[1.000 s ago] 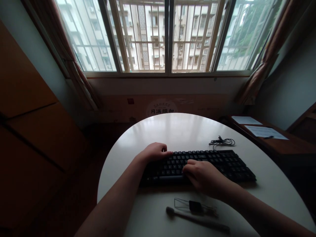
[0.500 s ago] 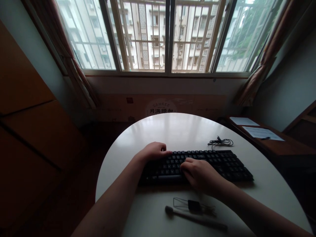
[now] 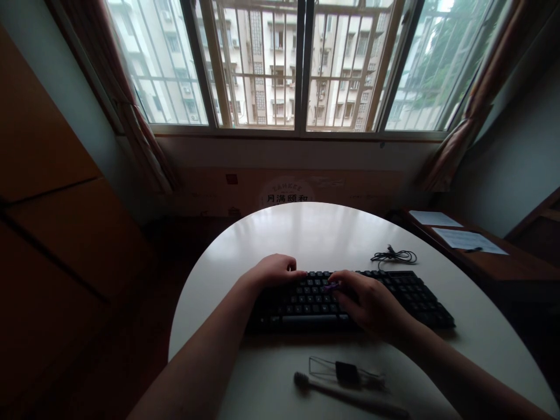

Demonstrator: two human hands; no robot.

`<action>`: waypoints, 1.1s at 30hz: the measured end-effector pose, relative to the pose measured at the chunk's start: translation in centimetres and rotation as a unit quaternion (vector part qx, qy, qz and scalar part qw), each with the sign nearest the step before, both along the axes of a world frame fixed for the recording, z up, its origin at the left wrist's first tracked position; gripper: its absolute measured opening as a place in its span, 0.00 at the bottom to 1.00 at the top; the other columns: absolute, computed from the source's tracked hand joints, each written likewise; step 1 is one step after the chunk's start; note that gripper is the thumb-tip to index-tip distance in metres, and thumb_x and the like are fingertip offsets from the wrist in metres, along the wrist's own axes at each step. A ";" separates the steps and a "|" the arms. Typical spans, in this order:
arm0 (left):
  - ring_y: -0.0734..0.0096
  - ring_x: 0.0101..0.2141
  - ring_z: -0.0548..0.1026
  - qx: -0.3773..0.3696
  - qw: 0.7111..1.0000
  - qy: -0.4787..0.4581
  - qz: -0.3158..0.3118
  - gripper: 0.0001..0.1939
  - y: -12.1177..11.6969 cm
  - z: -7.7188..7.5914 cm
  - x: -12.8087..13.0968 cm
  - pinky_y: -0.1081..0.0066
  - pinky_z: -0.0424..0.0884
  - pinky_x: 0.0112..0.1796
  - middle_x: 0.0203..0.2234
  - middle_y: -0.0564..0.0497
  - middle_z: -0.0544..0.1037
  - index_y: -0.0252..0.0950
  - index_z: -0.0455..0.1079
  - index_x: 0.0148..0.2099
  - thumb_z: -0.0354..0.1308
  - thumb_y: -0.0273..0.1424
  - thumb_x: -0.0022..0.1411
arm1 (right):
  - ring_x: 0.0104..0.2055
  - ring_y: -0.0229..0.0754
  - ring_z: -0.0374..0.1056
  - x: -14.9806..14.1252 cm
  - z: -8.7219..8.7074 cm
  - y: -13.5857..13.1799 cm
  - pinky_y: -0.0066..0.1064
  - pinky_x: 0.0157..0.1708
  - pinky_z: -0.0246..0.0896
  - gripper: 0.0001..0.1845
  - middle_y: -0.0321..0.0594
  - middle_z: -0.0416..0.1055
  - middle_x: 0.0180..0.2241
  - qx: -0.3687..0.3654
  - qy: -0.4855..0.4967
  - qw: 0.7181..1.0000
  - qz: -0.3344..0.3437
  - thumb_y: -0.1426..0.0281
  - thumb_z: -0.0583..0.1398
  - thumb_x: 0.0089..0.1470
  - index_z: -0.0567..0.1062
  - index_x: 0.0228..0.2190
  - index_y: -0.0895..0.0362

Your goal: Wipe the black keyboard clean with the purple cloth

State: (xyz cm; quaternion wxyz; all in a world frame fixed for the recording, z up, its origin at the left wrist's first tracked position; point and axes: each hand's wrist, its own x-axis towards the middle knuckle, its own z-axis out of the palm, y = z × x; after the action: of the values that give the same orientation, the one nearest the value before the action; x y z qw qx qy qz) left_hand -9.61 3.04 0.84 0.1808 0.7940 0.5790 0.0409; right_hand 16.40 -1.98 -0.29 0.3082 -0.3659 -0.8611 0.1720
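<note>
A black keyboard [image 3: 315, 300] lies across the white round table [image 3: 297, 233]. My left hand [image 3: 276, 270] is closed over its far left edge, thumb lying along the top row of keys. Between the thumb and fingertips of my right hand [image 3: 370, 300] is a small purple piece [image 3: 332, 286], held over the middle keys; its exact kind is too small to tell. Nearer to me lie a wire puller with a black grip [image 3: 347, 373] and a dark-bristled brush [image 3: 345, 394] with a long handle.
The keyboard's coiled cable [image 3: 394, 255] sits behind its right end. To the right stands a brown desk [image 3: 494, 262] with paper sheets [image 3: 470, 240] and a pen on it. A barred window [image 3: 301, 70] is beyond the table.
My right hand has moved slightly right and away from me over the keys, and the purple piece now shows at its fingertips. My left hand stays on the keyboard.
</note>
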 end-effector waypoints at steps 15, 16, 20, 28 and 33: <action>0.68 0.35 0.73 0.152 0.975 -0.147 -0.074 0.13 -2.7 3.6 2.2 0.70 0.68 0.35 0.35 0.49 0.76 0.38 0.74 0.41 0.56 0.42 0.62 | 0.44 0.46 0.67 0.5 0.8 0.3 0.38 0.44 0.64 0.02 0.43 0.70 0.41 0.110 0.126 0.986 0.009 0.73 0.58 0.58 0.70 0.34 0.54; 0.68 0.35 0.73 0.139 0.968 -0.188 -0.091 0.13 -2.9 3.7 2.7 0.70 0.69 0.35 0.36 0.49 0.75 0.38 0.74 0.43 0.57 0.40 0.62 | 0.43 0.46 0.67 0.5 0.8 0.3 0.38 0.43 0.64 0.01 0.43 0.70 0.40 0.114 0.135 0.984 0.000 0.72 0.59 0.58 0.70 0.34 0.54; 0.65 0.43 0.73 0.071 0.933 -0.319 -0.152 0.21 -3.5 3.8 4.0 0.69 0.72 0.38 0.46 0.46 0.75 0.40 0.71 0.53 0.63 0.34 0.57 | 0.35 0.43 0.67 0.6 1.0 0.2 0.34 0.36 0.64 0.02 0.39 0.70 0.33 0.058 0.166 0.984 -0.008 0.70 0.58 0.59 0.70 0.34 0.54; 0.58 0.55 0.68 -0.074 0.876 -0.442 -0.178 0.32 -3.6 3.6 4.1 0.58 0.66 0.52 0.56 0.44 0.70 0.45 0.64 0.62 0.66 0.32 0.56 | 0.31 0.38 0.63 0.4 0.4 -0.2 0.29 0.30 0.60 0.05 0.35 0.67 0.31 -0.122 0.263 0.955 0.064 0.65 0.56 0.62 0.66 0.37 0.53; 0.69 0.37 0.73 -0.189 0.838 -0.483 -0.171 0.40 -3.5 3.7 3.9 0.67 0.69 0.39 0.35 0.52 0.74 0.44 0.56 0.67 0.68 0.34 0.55 | 0.29 0.37 0.59 0.6 0.9 0.2 0.27 0.27 0.56 0.10 0.33 0.63 0.28 -0.198 0.287 0.936 0.049 0.61 0.58 0.61 0.65 0.35 0.54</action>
State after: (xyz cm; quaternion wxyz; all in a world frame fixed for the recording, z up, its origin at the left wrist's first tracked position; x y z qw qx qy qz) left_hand -5.69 -0.45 4.51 0.5880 0.7103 0.2701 0.2771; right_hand 16.95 -1.80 0.58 0.4550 -0.3123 -0.7008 0.4519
